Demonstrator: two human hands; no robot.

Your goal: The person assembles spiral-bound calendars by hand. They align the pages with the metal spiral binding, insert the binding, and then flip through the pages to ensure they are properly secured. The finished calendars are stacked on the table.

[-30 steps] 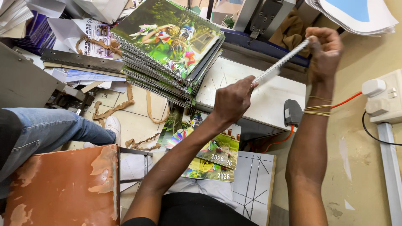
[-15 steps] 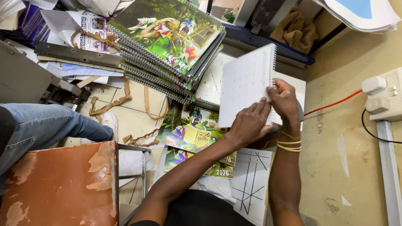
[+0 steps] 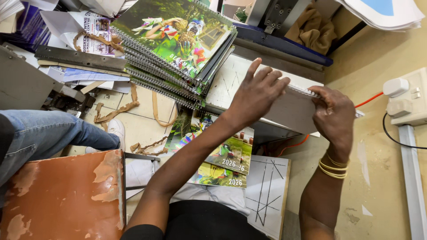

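Note:
I hold a spiral-bound calendar [image 3: 294, 110] with its plain pale back facing up, tilted over a white work surface [image 3: 227, 84]. My left hand [image 3: 257, 94] lies across its left part with the fingers spread on the cover. My right hand [image 3: 333, 116], with gold bangles at the wrist, grips the right side just below the wire binding [image 3: 305, 91].
A stack of finished spiral calendars [image 3: 178, 49] lies at the upper left. Loose colourful calendar sheets [image 3: 220, 162] and a white board with drawn lines [image 3: 267, 191] lie below my arms. A worn orange stool top [image 3: 62, 195], another person's jeans leg [image 3: 44, 133] and a wall socket [image 3: 404, 102] surround me.
The calendar has come down from being held up high and edge-on to lying nearly flat over the work surface. Both hands moved lower and closer together on it.

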